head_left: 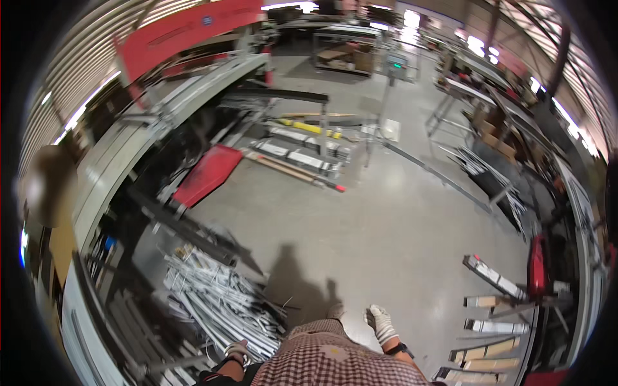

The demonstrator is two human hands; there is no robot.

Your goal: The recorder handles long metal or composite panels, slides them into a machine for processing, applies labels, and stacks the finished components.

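My right hand [381,323], in a pale knitted glove with a dark band at the wrist, hangs over the grey floor beside my checked apron [335,355]. Its fingers are loosely bent with the thumb apart, and nothing shows in them. Low on the left is my left hand [237,351], close to the apron and in front of a pile of long silvery metal strips [212,296]. That hand is small and blurred, so how its fingers lie does not show. I cannot make out anything held in it.
A long machine with a red panel [187,35] runs along the left. Wrapped profiles [296,154] and a red plate [209,174] lie beyond the pile. On the right are long packages [496,276] and a rack of metal strips [492,183]. A stand [394,64] is ahead.
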